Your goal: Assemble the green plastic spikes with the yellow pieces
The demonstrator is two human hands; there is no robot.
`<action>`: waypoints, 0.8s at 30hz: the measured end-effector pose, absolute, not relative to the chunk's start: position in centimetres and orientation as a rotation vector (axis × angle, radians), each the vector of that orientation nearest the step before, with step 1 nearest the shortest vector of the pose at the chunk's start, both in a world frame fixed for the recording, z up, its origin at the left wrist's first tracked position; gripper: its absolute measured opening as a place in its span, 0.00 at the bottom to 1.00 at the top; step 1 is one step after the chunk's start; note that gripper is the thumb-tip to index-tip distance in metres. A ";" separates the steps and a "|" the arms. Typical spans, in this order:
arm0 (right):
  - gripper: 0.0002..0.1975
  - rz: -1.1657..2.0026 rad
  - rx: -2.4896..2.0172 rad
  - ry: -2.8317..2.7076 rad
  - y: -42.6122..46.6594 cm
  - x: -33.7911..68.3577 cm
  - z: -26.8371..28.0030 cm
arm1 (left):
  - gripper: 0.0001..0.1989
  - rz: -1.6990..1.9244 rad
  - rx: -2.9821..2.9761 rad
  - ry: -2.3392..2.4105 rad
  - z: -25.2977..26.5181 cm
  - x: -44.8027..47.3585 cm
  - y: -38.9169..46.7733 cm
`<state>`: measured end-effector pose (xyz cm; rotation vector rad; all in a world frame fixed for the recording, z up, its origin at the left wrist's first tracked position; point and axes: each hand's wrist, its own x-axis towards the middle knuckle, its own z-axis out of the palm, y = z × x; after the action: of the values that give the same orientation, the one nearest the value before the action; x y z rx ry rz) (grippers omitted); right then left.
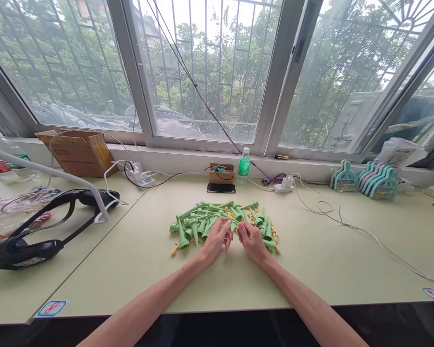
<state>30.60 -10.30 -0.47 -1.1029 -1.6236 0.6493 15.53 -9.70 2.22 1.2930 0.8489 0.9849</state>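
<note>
Green cones [194,224] (tips pointing every which way) lie heaped among small yellow pieces [274,234].

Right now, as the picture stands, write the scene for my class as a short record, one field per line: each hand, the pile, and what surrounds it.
Left hand: at the pile's near edge, fingers curled; grip unclear
Right hand: beside the left, fingers bent inward; grip unclear
Pile: green cone-shaped pieces, small yellow pieces among them
Surface: pale table
Behind the pile: black phone before a small cardboard box; green-labelled bottle right of the box
Far left: black strapped device
</note>
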 end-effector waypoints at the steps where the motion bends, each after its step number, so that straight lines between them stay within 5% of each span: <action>1: 0.22 0.655 -1.093 -1.626 -10.3 30.6 -0.5 | 0.19 0.983 1.300 0.852 2.2 15.5 -9.7; 24: 0.21 0.715 -1.126 -1.620 -9.9 30.8 -1.2 | 0.19 1.047 1.784 0.869 0.9 15.2 -9.7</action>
<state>30.85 -9.91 -1.20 -1.1264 -1.6199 0.7148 15.20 -9.65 0.88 1.7841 0.8690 1.0469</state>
